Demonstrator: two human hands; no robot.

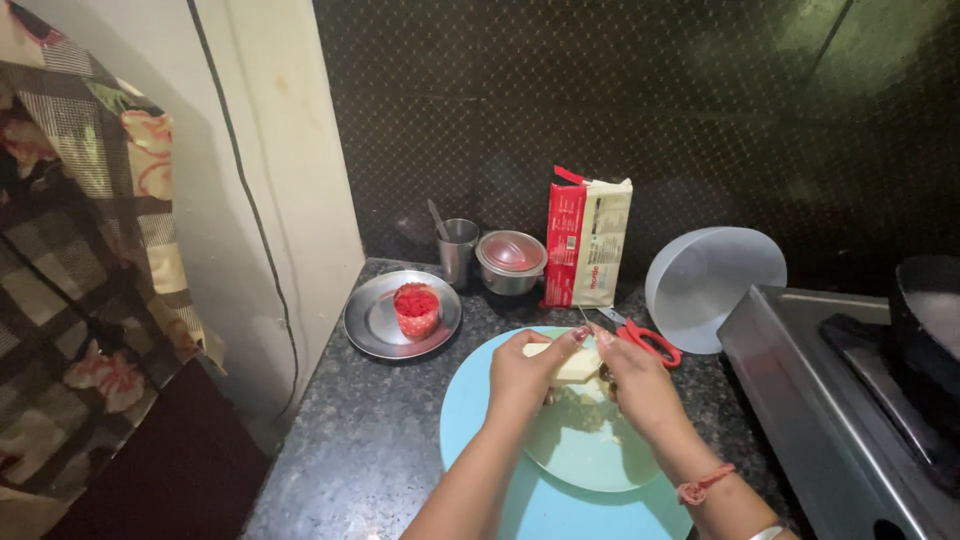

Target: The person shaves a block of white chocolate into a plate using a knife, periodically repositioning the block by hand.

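Both hands are gripping a pale yellow block (565, 363), the left hand (522, 375) clasping its side and the right hand (635, 380) pinching its end, over a light plate (590, 455) on a blue round board (470, 430). All of it is sitting on a dark speckled counter (380, 440) in a corner between a cream wall (290, 150) and dark tiles (650, 100), near a steel plate (372, 320), red scissors (648, 342) and a stove (840, 400).

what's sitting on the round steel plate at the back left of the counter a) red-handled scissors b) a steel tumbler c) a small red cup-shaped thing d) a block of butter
c: the small red cup-shaped thing stands on the steel plate, while the red-handled scissors lie by the blue board and the steel tumbler stands on the counter behind the plate.
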